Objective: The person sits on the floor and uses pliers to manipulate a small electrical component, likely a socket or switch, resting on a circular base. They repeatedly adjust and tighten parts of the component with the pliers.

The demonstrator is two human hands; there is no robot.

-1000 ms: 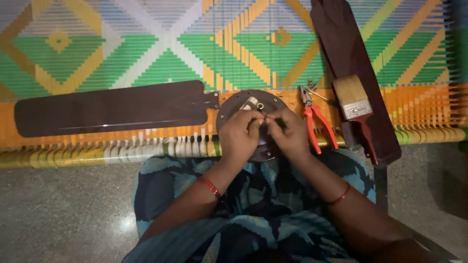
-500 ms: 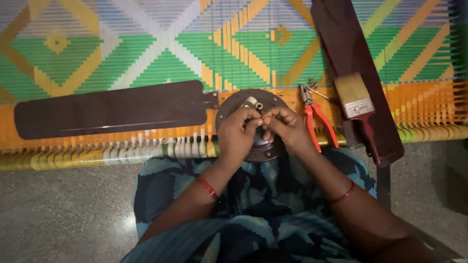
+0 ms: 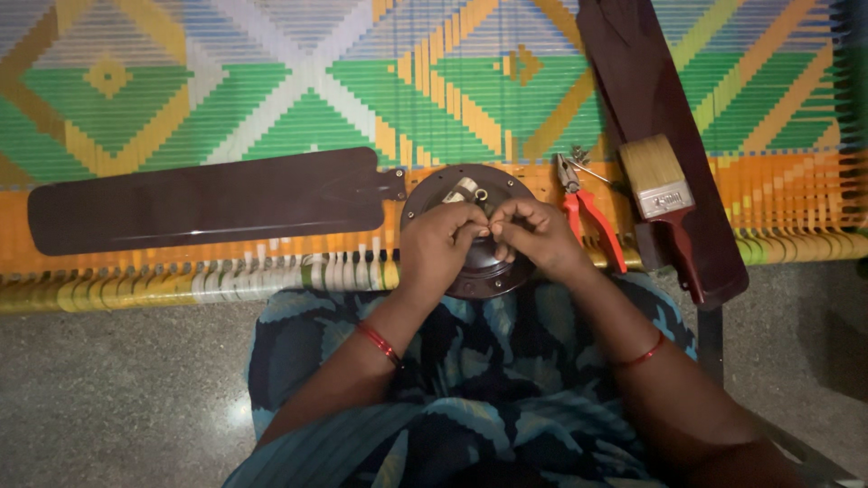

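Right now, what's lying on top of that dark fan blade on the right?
A paintbrush with pale bristles lies across the right fan blade, its dark red handle running down the blade. Whatever is beneath the brush is covered, and the blade's top end runs out of view.
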